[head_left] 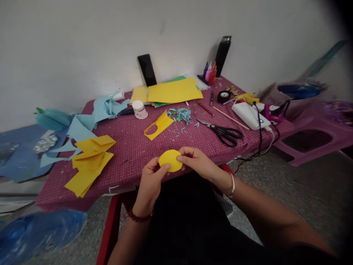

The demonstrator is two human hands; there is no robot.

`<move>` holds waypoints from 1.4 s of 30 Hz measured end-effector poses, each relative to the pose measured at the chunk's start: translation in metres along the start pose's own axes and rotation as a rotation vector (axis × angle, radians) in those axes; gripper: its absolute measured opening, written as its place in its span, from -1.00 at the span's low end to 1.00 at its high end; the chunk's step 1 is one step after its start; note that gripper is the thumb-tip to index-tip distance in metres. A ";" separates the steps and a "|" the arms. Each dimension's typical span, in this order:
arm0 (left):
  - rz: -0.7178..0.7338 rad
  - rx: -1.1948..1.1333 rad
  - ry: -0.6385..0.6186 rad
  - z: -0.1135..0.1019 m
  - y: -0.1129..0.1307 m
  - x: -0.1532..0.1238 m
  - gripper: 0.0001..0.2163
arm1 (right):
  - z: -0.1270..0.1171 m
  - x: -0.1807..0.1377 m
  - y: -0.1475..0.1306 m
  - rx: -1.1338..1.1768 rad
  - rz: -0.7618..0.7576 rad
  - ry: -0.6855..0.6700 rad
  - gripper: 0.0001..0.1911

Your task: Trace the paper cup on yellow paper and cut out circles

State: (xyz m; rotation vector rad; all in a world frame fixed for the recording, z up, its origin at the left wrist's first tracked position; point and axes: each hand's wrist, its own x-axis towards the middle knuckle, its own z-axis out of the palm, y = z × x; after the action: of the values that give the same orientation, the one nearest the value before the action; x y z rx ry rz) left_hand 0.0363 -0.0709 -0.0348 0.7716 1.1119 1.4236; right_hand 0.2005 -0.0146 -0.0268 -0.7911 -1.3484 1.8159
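Observation:
A round yellow paper disc [170, 159] is held between both hands at the table's front edge. My left hand [152, 176] pinches its lower left side, thumb on top. On the right side, my right hand [197, 161] grips it with the thumb over the face. Beyond the disc lies a yellow paper scrap [162, 125] with a round hole cut in it. Black-handled scissors [224, 133] rest to the right, blades slightly apart. Thin blue and green paper shreds [179, 115] form a small pile behind the scrap.
Folded yellow paper [91, 160] and blue paper scraps [106, 108] lie left. A paper cup [139, 109], yellow sheets [176, 91] and a leaning phone [147, 70] are behind. A wooden stick [231, 117], black tape [224, 96] and white power strip [249, 115] with cables sit right.

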 end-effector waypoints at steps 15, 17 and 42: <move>-0.092 -0.260 -0.022 0.001 0.017 -0.002 -0.61 | 0.027 0.016 -0.012 -0.147 0.050 -0.052 -0.84; -0.079 -0.216 -0.058 -0.007 0.026 0.002 -0.54 | 0.023 0.019 -0.018 -0.177 0.090 -0.113 -0.82; 0.021 -0.129 0.072 0.001 0.015 0.005 -0.77 | 0.027 0.030 0.010 -0.075 0.011 -0.148 -0.73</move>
State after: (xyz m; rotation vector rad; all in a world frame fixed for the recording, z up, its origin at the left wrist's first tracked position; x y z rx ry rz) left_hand 0.0308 -0.0653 -0.0213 0.6470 1.0575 1.5351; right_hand 0.1601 -0.0056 -0.0310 -0.7159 -1.5167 1.8723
